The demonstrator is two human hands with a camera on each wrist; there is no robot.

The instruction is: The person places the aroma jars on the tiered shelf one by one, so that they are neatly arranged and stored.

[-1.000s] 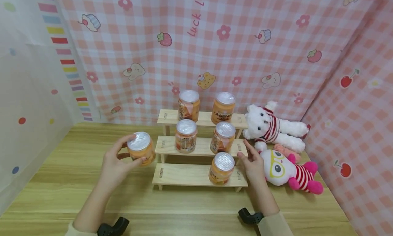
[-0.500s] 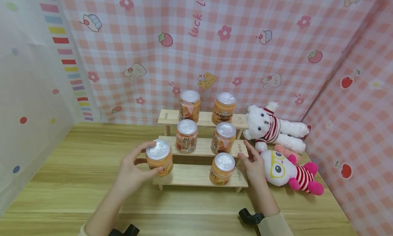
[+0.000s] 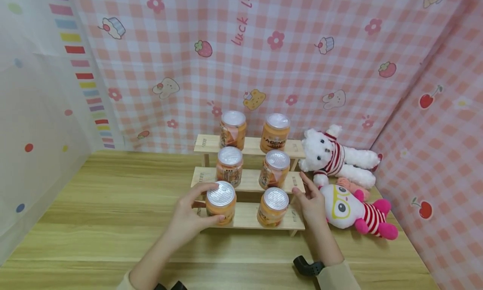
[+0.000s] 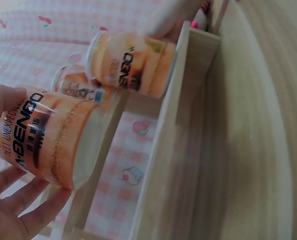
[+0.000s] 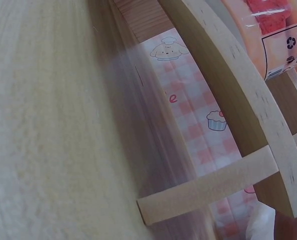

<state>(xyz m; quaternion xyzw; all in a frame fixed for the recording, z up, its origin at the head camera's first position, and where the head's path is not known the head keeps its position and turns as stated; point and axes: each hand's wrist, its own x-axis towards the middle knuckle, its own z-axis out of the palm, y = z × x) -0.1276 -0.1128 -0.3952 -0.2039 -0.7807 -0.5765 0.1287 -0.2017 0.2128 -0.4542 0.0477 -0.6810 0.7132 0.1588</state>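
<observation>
My left hand [image 3: 188,212] grips an orange can [image 3: 222,210] with a silver lid, thumb in front and fingers behind. It is upright over the left part of the bottom tier of a wooden three-tier stand [image 3: 245,218]. In the left wrist view, the pale base of the held can [image 4: 53,140] shows, apart from the board. My right hand [image 3: 313,202] holds the right end of the middle tier between thumb and forefinger; its other fingers are mostly hidden. A matching can [image 3: 272,208] stands on the right of the bottom tier.
Two cans stand on the middle tier, among them the left one [image 3: 229,168], and two on the top tier, including the right one [image 3: 275,133]. A white plush bear [image 3: 320,149] and a plush doll with yellow glasses [image 3: 343,206] lie right of the stand on the wooden table [image 3: 113,198].
My left hand has carried its can rightward from beside the stand to over the left part of the bottom tier, and lower. My right hand has stayed at the stand's right end.
</observation>
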